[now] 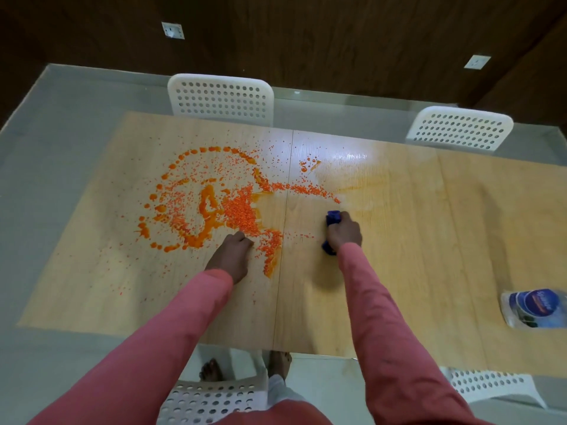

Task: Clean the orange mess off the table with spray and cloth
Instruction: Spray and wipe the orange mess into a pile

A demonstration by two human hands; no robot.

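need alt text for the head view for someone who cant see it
Seen from above, a right hand grips a blue cloth on a wooden table beside an orange mess of drops and granules. The left hand rests at the mess's near edge. A plastic packet lies far right; white chairs stand around.

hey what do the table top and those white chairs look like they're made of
The table top looks like light wood veneer or laminate: printed-looking grain, a straight seam, a glossy glare. The white chairs look like moulded plastic, with smooth matte backs pierced by regular round holes.
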